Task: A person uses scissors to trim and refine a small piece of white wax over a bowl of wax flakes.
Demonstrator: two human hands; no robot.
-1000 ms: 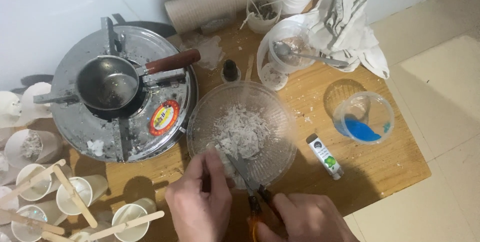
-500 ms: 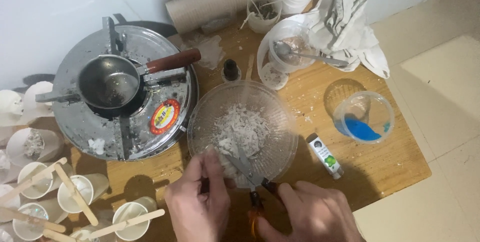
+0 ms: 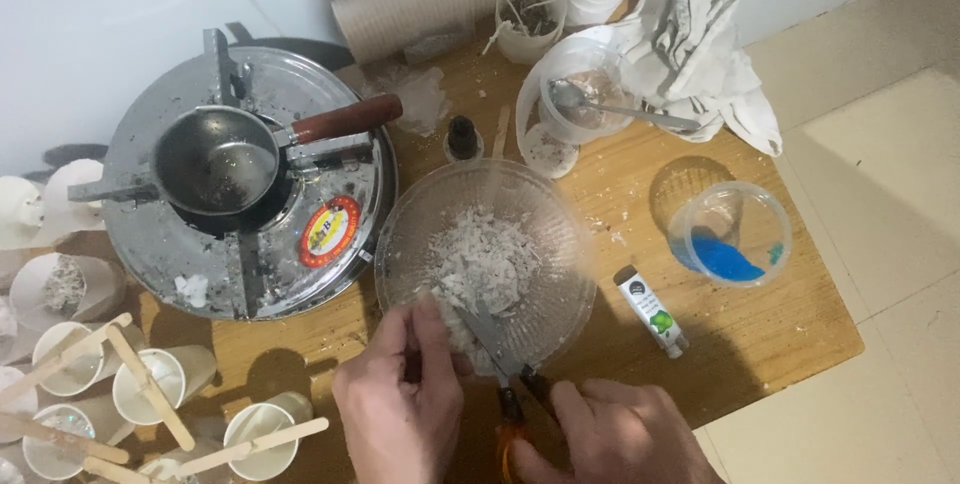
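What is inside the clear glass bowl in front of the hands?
The clear glass bowl holds a heap of white flaky shavings. Scissor blades reach in over the near rim. The left hand covers the near edge, so what lies there is hidden.

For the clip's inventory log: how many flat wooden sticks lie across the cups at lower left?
4 at least: one over the far-left cup, one slanting between the middle cups, one across the front cup, one at the bottom edge. More may lie out of frame.

Wooden table (image 3: 770, 334) bears stove (image 3: 250, 214), glass bowl (image 3: 560, 274), tube (image 3: 652, 316).
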